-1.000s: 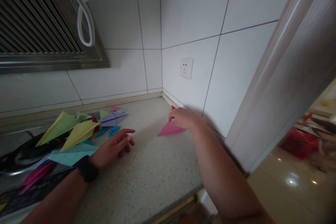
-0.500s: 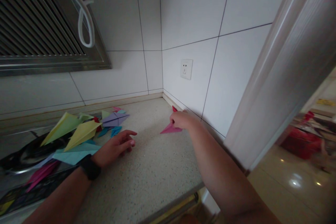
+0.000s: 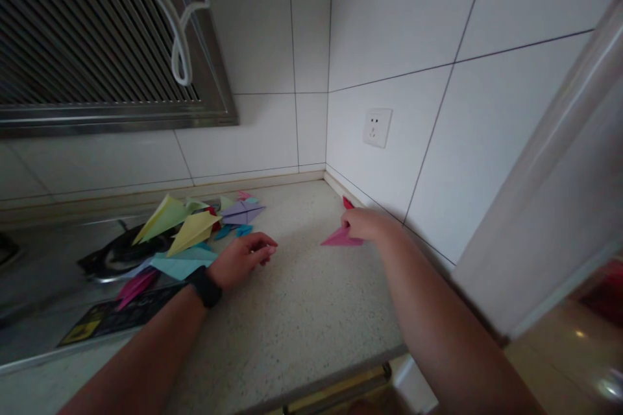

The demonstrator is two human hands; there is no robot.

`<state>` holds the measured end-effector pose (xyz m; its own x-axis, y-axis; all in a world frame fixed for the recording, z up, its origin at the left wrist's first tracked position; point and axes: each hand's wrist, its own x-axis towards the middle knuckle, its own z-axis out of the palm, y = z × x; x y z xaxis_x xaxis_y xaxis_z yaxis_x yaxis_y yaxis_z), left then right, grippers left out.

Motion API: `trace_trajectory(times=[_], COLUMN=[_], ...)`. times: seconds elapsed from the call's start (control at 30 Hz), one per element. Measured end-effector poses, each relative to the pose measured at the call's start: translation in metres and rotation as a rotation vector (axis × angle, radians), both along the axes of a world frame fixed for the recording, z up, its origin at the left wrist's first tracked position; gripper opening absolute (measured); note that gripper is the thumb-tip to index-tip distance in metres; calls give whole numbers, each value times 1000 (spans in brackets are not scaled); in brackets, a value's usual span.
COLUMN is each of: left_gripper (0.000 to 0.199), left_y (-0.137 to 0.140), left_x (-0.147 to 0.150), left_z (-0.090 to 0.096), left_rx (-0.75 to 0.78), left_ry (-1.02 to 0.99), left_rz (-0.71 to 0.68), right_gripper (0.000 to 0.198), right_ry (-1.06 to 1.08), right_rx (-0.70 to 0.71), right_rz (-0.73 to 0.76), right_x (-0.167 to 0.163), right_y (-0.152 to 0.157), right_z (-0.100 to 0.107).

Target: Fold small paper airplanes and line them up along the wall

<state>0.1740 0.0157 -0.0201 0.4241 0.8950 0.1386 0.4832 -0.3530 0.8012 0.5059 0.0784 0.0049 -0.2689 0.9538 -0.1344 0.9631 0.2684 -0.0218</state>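
Observation:
My right hand, its fingers closed, is on a pink paper airplane that lies low over the counter near the right wall; the hand hides part of it. A small red folded paper shows just behind that hand. My left hand hovers by the counter's middle with fingers loosely bent and apart, holding nothing. Beside it are a light-blue paper airplane, a yellow one, a purple one and a pale green one. A magenta one lies farther left.
The paper pile partly covers a gas stove with a black burner. Speckled counter runs to the tiled corner. A socket sits on the right wall. A white cable hangs before the metal range hood.
The camera view has turned left, so more of the stove shows and everything sits farther right in the picture. My right hand stays at the pink paper airplane; my left hand stays empty.

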Motion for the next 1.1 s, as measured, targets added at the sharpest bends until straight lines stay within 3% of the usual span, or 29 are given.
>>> trace_trajectory(times=[0.4,0.47,0.6,0.77,0.9,1.0,1.1], left_gripper=[33,32,32,33,32,29,29], left_y=[3,1,-2,-8,-25,-42,-54], left_x=[-3,-5,-7,-10,-17,-30,-62], left_z=[-2,1,8,19,43,62,64], left_rx=[167,240,443,605,736,759,729], left_ry=[97,197,428,586,696,733,744], left_rz=[-28,-42,-41,-53,-71,12,245], right_gripper=[35,34,32,17,12,13,14], right_ry=[46,96,310,437,498,515,513], right_rx=[25,81,220,220,205,197,184], right_rz=[23,103,452,662,722,734,741], right_x=[-4,-12,-43,-88,-108,-112,-113], right_y=[1,-2,-16,-36,-42,-41,-39], right_z=[4,7,13,8,-2,-6,-8])
